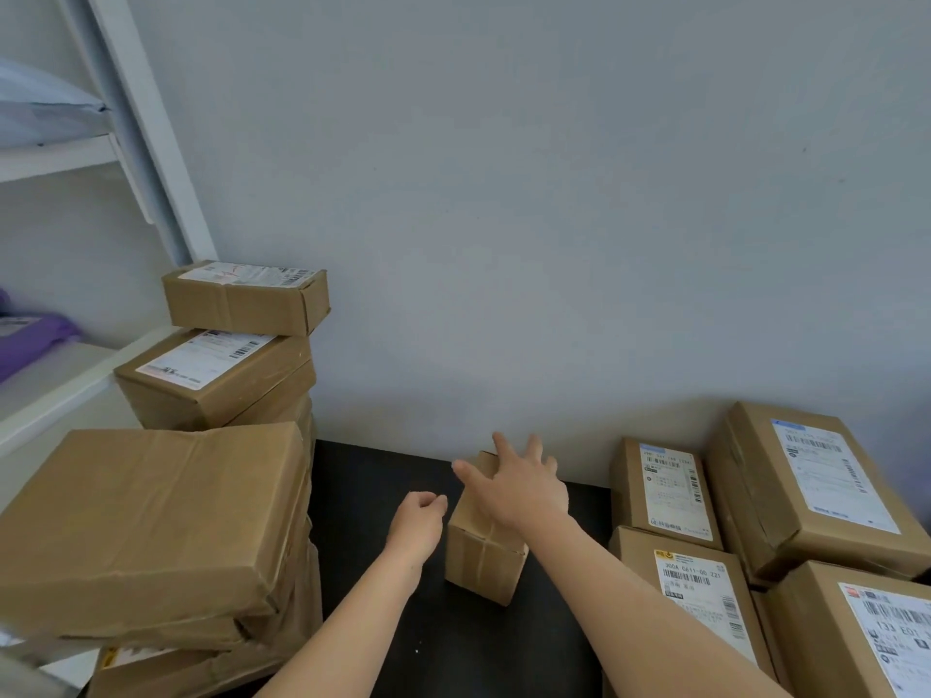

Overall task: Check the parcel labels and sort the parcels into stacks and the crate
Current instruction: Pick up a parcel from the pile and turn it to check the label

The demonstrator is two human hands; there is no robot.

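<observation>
A small brown cardboard parcel (pixel 481 559) stands on the black floor near the wall, its taped end facing me, no label in sight. My right hand (pixel 519 488) is over its top with fingers spread and straight; whether it touches the box I cannot tell. Just left of the parcel hovers my left hand (pixel 420 521), fingers loosely curled, holding nothing. A tall stack of brown parcels (pixel 216 380) rises on the left, with a large flat box (pixel 151 521) in front of it. Several labelled parcels (pixel 670 488) lie in a group on the right.
White shelving (pixel 65 380) stands at the far left with purple and pale plastic bags on it. A plain grey wall (pixel 504 219) closes the back. Bare black floor (pixel 368 491) shows between the left stack and the right group. No crate is in view.
</observation>
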